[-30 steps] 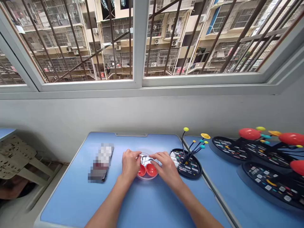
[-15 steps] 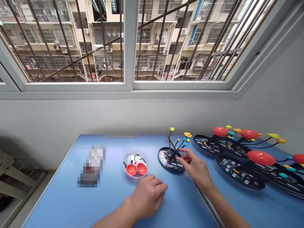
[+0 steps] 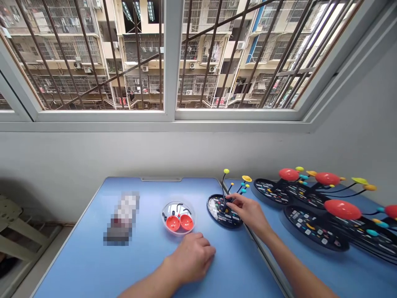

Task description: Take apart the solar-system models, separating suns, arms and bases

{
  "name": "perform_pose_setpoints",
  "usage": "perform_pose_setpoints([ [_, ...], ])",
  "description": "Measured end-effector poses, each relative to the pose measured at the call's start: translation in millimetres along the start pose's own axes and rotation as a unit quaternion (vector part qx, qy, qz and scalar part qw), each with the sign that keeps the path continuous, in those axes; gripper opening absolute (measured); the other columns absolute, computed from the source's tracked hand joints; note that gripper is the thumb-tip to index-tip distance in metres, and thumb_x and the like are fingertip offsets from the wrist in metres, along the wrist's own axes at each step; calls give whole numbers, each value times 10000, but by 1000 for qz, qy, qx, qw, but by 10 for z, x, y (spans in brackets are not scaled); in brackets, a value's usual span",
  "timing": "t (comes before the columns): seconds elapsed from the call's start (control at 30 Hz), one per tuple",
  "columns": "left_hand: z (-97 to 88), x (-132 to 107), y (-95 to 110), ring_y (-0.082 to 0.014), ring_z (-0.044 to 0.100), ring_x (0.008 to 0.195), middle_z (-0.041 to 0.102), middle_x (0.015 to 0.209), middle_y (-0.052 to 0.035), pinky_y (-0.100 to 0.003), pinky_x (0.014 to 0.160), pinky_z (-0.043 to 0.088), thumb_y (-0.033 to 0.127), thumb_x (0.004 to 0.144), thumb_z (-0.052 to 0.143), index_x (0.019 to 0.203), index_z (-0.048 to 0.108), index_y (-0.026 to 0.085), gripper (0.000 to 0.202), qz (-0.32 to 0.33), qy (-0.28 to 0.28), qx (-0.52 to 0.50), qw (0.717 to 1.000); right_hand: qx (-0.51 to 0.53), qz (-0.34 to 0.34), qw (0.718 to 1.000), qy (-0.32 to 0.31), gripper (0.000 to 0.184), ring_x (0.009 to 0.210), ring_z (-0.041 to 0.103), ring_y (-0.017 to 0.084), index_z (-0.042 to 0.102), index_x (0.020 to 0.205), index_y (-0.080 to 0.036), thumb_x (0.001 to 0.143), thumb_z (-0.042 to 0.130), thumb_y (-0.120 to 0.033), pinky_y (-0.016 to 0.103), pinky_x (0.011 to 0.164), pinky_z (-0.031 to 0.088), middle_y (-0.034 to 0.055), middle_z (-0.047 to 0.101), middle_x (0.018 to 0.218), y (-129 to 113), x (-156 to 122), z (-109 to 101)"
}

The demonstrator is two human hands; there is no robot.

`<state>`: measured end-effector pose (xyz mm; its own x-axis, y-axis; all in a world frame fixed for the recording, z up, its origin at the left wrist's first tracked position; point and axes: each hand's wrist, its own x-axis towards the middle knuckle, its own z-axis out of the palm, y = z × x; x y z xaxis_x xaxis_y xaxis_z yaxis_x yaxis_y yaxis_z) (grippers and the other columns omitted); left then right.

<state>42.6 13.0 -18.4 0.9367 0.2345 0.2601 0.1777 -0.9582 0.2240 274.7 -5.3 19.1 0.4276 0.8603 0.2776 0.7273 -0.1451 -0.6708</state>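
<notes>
My right hand (image 3: 249, 214) is over a black round disc base (image 3: 220, 212), its fingers closed around the thin black stems (image 3: 224, 192) rising from the hub. Yellow and teal beads tip those stems. My left hand (image 3: 192, 258) rests palm down on the blue table (image 3: 77, 256), holding nothing, just in front of a transparent round dish (image 3: 178, 217). Two red half-shells (image 3: 173, 223) and some thin black pieces lie in the dish.
A pixelated flat object (image 3: 121, 218) lies left of the dish. Several finished black disc models with red oval bodies (image 3: 343, 209) stand on a second blue table (image 3: 310, 273) at right. A metal table edge (image 3: 266, 256) runs between the tables. A barred window (image 3: 169, 62) is above the wall.
Since the earliest frame, both hands have left the dish: my right hand moved right to the black disc and my left drew back towards me. My right fingers have since closed on the stems.
</notes>
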Motion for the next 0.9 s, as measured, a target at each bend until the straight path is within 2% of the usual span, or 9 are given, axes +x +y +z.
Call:
perform_pose_setpoints([
  [0.23, -17, 2, 7, -135, 485, 683, 628, 774, -36, -254, 596, 352, 141, 802, 436, 750, 552, 163, 129, -10, -5, -25, 1000, 6, -9, 998, -57, 183, 494, 497, 148, 600, 664, -227, 603, 557, -394, 257, 517, 374, -39, 525, 475, -35, 113, -110],
  [0.3, -15, 30, 45, -151, 519, 767, 642, 910, -52, -259, 652, 392, 135, 811, 422, 871, 569, 166, 162, -18, 13, -48, 999, 5, -16, 997, -73, 155, 489, 482, 138, 590, 643, -226, 591, 561, -369, 249, 513, 367, -47, 497, 476, -52, 120, -121],
  [0.37, 7, 85, 99, -180, 529, 925, 594, 1121, -70, -285, 763, 421, 144, 824, 409, 1044, 536, 172, 255, -21, 37, -68, 997, 2, -19, 997, -80, 136, 478, 469, 131, 585, 637, -225, 584, 562, -347, 245, 504, 361, -51, 486, 479, -66, 111, -117],
  [0.43, 49, 168, 156, -226, 466, 1106, 482, 1292, -82, -337, 884, 405, 174, 837, 403, 1184, 456, 173, 351, -24, 50, -77, 996, -5, -23, 997, -77, 132, 473, 467, 131, 580, 640, -223, 587, 559, -342, 246, 498, 362, -50, 488, 484, -69, 93, -104],
  [0.5, 105, 273, 199, -276, 363, 1225, 384, 1375, -103, -392, 966, 362, 223, 845, 412, 1264, 383, 149, 427, -32, 46, -78, 995, -9, -29, 997, -71, 137, 477, 473, 134, 575, 644, -221, 599, 550, -348, 249, 500, 369, -45, 499, 490, -63, 75, -90],
  [0.57, 166, 387, 218, -310, 311, 1260, 370, 1375, -141, -423, 1002, 331, 274, 842, 439, 1283, 359, 101, 480, -45, 33, -74, 996, -8, -32, 997, -66, 135, 484, 482, 137, 568, 637, -220, 608, 539, -349, 252, 506, 377, -41, 508, 494, -54, 67, -83],
  [0.63, 222, 492, 217, -317, 317, 1254, 418, 1327, -171, -426, 1016, 321, 301, 831, 470, 1258, 386, 62, 497, -55, 24, -66, 996, -6, -31, 998, -57, 128, 485, 486, 136, 564, 626, -219, 608, 533, -342, 253, 509, 383, -41, 508, 493, -56, 71, -93],
  [0.77, 308, 637, 197, -292, 383, 1202, 510, 1217, -170, -402, 1008, 345, 292, 816, 498, 1186, 464, 59, 439, -63, 35, -57, 996, 6, -24, 1000, -11, 135, 502, 490, 136, 574, 647, -214, 612, 528, -335, 260, 530, 400, -32, 524, 522, -142, 106, -180],
  [0.9, 336, 680, 213, -286, 385, 1209, 490, 1254, -175, -396, 1023, 329, 246, 797, 509, 1188, 484, 64, 433, -66, 57, -114, 990, 29, -45, 997, 49, 131, 552, 507, 141, 591, 683, -211, 639, 532, -319, 268, 577, 420, -17, 552, 577, -348, 68, -289],
])
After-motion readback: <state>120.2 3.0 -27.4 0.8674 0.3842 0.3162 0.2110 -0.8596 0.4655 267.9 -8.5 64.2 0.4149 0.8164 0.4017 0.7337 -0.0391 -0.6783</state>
